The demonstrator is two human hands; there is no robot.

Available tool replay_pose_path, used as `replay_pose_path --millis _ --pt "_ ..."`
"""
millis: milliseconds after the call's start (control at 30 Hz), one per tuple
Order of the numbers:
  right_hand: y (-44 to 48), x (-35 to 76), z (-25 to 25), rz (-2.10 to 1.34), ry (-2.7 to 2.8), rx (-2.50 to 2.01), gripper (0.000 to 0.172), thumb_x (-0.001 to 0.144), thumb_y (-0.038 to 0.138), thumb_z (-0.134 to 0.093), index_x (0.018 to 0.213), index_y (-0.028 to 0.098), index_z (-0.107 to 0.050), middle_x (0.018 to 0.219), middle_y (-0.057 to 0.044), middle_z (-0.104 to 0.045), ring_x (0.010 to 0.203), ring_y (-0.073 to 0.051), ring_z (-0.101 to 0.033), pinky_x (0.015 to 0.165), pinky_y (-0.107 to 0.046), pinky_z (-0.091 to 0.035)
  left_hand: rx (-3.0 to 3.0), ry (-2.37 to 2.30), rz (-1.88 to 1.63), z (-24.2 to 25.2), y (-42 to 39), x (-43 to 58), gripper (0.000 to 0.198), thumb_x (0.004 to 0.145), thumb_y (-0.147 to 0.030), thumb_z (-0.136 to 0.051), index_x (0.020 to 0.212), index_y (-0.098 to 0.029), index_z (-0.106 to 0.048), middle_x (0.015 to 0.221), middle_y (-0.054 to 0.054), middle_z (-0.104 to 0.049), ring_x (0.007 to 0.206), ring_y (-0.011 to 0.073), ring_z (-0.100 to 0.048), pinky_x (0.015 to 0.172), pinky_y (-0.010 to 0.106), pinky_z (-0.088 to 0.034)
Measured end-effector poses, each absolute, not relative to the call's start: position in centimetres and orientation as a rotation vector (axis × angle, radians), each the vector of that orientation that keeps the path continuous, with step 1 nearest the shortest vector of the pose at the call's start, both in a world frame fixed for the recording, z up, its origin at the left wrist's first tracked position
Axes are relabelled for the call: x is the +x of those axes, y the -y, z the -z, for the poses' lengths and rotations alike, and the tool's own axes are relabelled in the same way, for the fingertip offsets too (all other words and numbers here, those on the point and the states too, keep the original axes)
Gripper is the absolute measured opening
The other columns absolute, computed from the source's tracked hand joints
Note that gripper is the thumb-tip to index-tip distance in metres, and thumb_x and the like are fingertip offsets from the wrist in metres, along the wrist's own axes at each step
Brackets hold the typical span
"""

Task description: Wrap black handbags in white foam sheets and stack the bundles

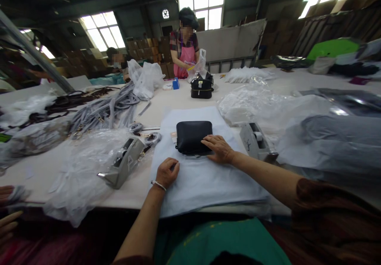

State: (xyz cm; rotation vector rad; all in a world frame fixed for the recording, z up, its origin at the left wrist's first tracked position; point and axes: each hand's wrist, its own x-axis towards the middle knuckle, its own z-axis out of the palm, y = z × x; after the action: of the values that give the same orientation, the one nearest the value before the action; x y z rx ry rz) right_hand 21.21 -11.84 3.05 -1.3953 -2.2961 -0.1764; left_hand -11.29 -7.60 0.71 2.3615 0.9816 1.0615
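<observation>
A small black bag (194, 136) lies on a stack of pale blue-white sheets (205, 189). My right hand (219, 149) rests on its right side, fingers stretched out over the edge and the thumb lower down. Just below the bag's lower left corner, my left hand (167, 172) has its fingers curled closed above the sheets; what they hold, if anything, is hidden. A pale tag (173, 137) sticks out at the bag's left side. Something thin and clear shows along its lower edge.
Grey tape dispensers stand left (125, 163) and right (256, 142) of the sheets. Grey straps (110, 106) and clear plastic bags (86, 169) lie leftward, more plastic (262, 98) rightward. Across the table, a person in a pink apron (187, 56) stands behind another black bag (201, 87).
</observation>
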Motion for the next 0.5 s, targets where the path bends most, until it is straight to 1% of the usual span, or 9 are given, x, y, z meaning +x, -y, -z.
replay_pose_path --millis 67,100,167,233,300,367,433,500 --pt "11.4 19.5 -3.5 0.206 2.272 -1.505 0.072 0.079 0.037 -0.071 0.145 0.016 -0.050 0.147 -0.021 -0.046 0.138 -0.038 -0.036 0.112 -0.057 -0.026 2.364 -0.998 -1.054 -0.7 7.5 -11.3 0.016 0.091 -0.028 -0.055 0.083 -0.020 -0.066 0.088 0.006 -0.069 0.082 0.0174 -0.066 0.080 0.032 -0.055" --pt "11.2 18.7 -3.6 0.219 2.292 -1.538 0.073 0.079 0.035 -0.071 0.147 0.018 -0.048 0.150 -0.020 -0.043 0.139 -0.038 -0.034 0.112 -0.058 -0.025 2.367 -1.002 -1.052 -0.7 7.5 -11.3 0.016 0.091 -0.028 -0.055 0.083 -0.020 -0.066 0.088 0.006 -0.069 0.082 0.0173 -0.065 0.080 0.032 -0.054" --pt "10.8 17.6 -3.8 0.248 2.367 -1.582 0.075 0.079 0.024 -0.066 0.151 0.024 -0.043 0.157 -0.017 -0.033 0.143 -0.039 -0.027 0.111 -0.061 -0.023 2.373 -1.002 -1.049 -0.8 7.5 -11.3 0.016 0.092 -0.027 -0.054 0.083 -0.020 -0.066 0.087 0.006 -0.069 0.082 0.0171 -0.065 0.081 0.032 -0.054" --pt "10.4 17.0 -3.9 0.287 2.416 -1.644 0.081 0.079 0.013 -0.061 0.154 0.030 -0.037 0.162 -0.015 -0.024 0.146 -0.041 -0.021 0.108 -0.065 -0.026 2.378 -0.999 -1.046 -0.8 7.6 -11.3 0.017 0.092 -0.027 -0.053 0.083 -0.020 -0.065 0.087 0.006 -0.068 0.082 0.0170 -0.065 0.080 0.031 -0.054" --pt "9.9 16.8 -3.9 0.312 2.403 -1.729 0.082 0.081 0.010 -0.056 0.156 0.031 -0.032 0.164 -0.015 -0.019 0.146 -0.044 -0.018 0.103 -0.066 -0.032 2.378 -0.996 -1.046 -0.8 7.7 -11.3 0.017 0.092 -0.027 -0.053 0.083 -0.020 -0.065 0.087 0.006 -0.068 0.081 0.0170 -0.065 0.080 0.032 -0.054" --pt "9.4 17.0 -4.2 0.310 2.381 -1.785 0.078 0.085 0.012 -0.054 0.157 0.030 -0.031 0.164 -0.016 -0.021 0.145 -0.046 -0.020 0.098 -0.062 -0.040 2.389 -0.995 -1.044 -0.8 7.8 -11.2 0.016 0.092 -0.027 -0.053 0.085 -0.021 -0.066 0.088 0.006 -0.068 0.082 0.0175 -0.065 0.081 0.032 -0.054" --pt "8.6 17.5 -4.8 0.295 2.390 -1.785 0.073 0.088 0.014 -0.052 0.157 0.028 -0.033 0.161 -0.015 -0.027 0.141 -0.045 -0.027 0.096 -0.057 -0.046 2.429 -0.978 -1.007 -0.9 7.8 -11.2 0.016 0.091 -0.025 -0.052 0.087 -0.021 -0.067 0.090 0.007 -0.068 0.085 0.0182 -0.065 0.083 0.033 -0.055" --pt "7.8 18.0 -5.7 0.282 2.423 -1.749 0.069 0.089 0.014 -0.051 0.155 0.028 -0.038 0.158 -0.014 -0.034 0.135 -0.041 -0.036 0.096 -0.052 -0.048 2.511 -0.941 -0.894 -1.5 7.8 -11.4 0.016 0.090 -0.023 -0.052 0.088 -0.020 -0.068 0.095 0.008 -0.068 0.088 0.0190 -0.065 0.084 0.034 -0.055"
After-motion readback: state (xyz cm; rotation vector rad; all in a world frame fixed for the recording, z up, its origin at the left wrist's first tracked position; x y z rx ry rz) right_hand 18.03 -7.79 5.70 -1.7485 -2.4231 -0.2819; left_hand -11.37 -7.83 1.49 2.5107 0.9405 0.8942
